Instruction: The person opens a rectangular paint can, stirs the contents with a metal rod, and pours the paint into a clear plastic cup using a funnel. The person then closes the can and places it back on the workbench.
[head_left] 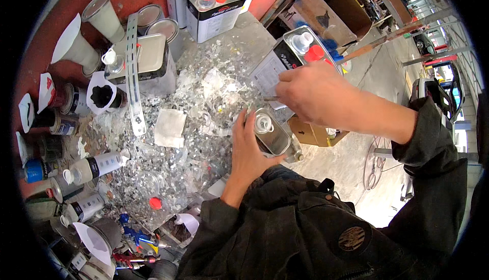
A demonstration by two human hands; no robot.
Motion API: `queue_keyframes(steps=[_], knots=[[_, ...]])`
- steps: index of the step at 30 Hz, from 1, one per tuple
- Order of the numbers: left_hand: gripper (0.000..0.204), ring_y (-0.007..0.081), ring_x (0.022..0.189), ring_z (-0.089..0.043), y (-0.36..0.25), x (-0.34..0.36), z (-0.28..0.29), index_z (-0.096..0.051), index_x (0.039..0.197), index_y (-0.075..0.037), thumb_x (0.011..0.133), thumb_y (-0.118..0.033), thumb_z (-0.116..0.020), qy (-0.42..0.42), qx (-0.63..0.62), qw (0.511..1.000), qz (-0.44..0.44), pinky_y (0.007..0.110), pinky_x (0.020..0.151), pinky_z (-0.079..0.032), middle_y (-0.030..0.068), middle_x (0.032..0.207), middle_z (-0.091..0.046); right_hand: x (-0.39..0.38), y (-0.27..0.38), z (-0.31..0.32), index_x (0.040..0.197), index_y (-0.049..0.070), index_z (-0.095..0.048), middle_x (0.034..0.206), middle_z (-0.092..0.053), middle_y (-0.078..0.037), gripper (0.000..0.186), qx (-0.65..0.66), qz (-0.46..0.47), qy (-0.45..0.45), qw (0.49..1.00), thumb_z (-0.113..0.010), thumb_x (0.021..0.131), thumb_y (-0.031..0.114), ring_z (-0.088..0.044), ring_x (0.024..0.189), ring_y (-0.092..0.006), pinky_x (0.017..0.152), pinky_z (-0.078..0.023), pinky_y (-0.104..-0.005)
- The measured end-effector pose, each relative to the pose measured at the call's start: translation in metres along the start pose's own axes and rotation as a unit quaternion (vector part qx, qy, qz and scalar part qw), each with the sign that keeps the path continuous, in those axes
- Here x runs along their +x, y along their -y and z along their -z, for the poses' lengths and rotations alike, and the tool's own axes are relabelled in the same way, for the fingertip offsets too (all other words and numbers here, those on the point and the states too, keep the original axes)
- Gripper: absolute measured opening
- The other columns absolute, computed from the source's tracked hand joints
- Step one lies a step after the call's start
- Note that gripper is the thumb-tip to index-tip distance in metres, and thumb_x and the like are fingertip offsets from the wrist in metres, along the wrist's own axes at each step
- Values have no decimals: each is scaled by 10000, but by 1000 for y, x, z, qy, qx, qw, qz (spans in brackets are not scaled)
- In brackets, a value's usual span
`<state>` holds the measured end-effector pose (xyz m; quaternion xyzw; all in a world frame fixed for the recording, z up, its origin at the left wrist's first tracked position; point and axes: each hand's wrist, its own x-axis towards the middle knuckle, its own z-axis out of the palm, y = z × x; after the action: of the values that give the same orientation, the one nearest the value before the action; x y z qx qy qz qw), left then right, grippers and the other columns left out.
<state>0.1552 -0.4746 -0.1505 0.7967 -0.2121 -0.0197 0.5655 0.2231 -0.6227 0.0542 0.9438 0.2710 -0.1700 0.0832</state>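
Observation:
A small rectangular metal can [273, 140] with a white spout stands at the paint-spattered bench's near right edge. My left hand [246, 155] grips its left side, fingers spread along it and thumb low. Above and right of it, my right hand [318, 94] is closed on a thin flat tool [270, 99], whose short end shows over the can; what it is exactly is unclear. Just behind that hand is a larger can [265, 74] with white and red caps. A folded white paper [169, 127] lies to the left on the bench [198, 163].
Cans with a long perforated strip [133, 102] stand at the back left. Cups, tins and bottles line the left side; spray guns [137, 236] lie at lower left. More cans [214, 20] stand at the back. Cardboard boxes [310, 132] are beside the bench, and a car [428, 94] is at far right.

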Motion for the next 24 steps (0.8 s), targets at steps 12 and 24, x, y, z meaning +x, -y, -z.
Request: queue_keyframes(steps=[12,24], knots=[[321,260,571,-611,-21,7,4,-561,729,-109,759,-328,-793,-90,214,972,25,387,488,-455,35,646,-578,-19,-11,-84,872,40,-678,769,-615,-120,87,246,-20,-124,961,-684,853,125,-621,731,-350,628,-492,-437],[277,301,520,-650,-36,24,13,-678,687,-23,817,-262,-732,-36,176,971,160,384,516,-491,126,599,-661,-11,-9,-96,834,33,-634,832,-637,-116,127,181,19,-75,980,-668,809,152,-668,762,-324,672,-546,-438]])
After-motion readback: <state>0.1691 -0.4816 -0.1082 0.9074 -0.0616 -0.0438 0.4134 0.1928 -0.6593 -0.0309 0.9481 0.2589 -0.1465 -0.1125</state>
